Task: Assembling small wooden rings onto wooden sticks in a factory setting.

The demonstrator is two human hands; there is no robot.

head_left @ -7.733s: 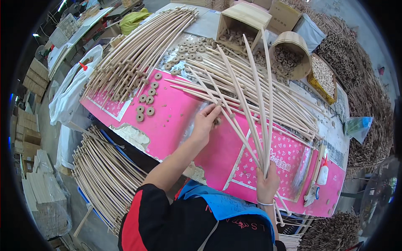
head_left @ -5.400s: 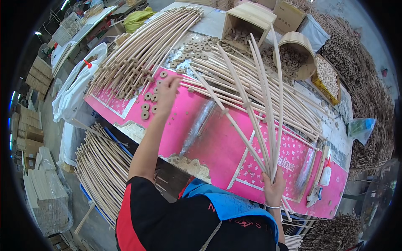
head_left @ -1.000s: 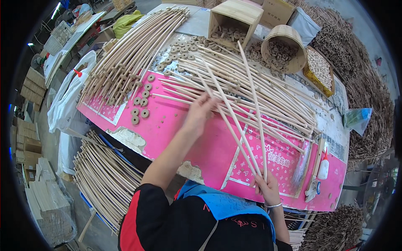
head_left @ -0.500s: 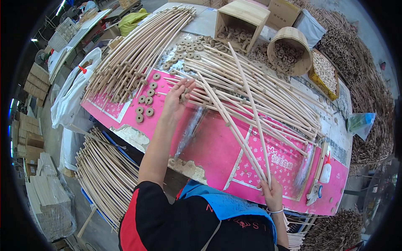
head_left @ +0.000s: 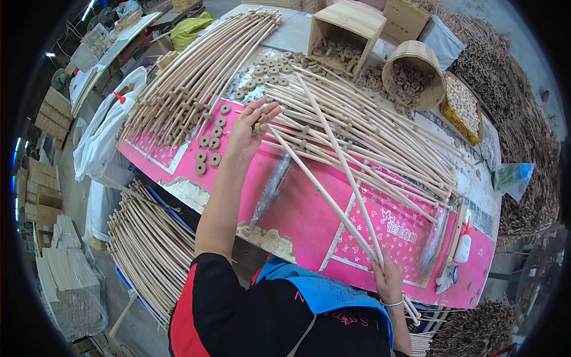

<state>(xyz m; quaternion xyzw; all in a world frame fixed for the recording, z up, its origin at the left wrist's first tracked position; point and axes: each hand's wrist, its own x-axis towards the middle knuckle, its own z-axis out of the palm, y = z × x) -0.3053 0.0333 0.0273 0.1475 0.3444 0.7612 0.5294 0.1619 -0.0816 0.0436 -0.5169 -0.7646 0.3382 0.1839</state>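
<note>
My right hand (head_left: 389,278) is closed round the near ends of two long wooden sticks (head_left: 324,189), which spread apart as they run away over the table. In my left hand (head_left: 247,134), fingers curled, are small brown wooden rings (head_left: 259,126); how many is hidden. The far tip of the lower stick is close by these rings; whether it touches them I cannot tell. Several loose wooden rings (head_left: 215,143) lie left of this hand on the pink table covering (head_left: 285,229). Beyond both hands lies a layer of sticks (head_left: 380,149), some with rings on them.
A bundle of ringed sticks (head_left: 202,77) covers the table's far left. A wooden box (head_left: 348,21) and a wooden tub (head_left: 413,53) of rings stand at the back, beside a yellow tray (head_left: 459,122). A glue bottle (head_left: 463,247) is at right. More sticks (head_left: 151,253) stand below left.
The far ends of the held sticks have swung left and nearer, the lower one closer to the rings in my left hand. My left hand has shifted slightly up.
</note>
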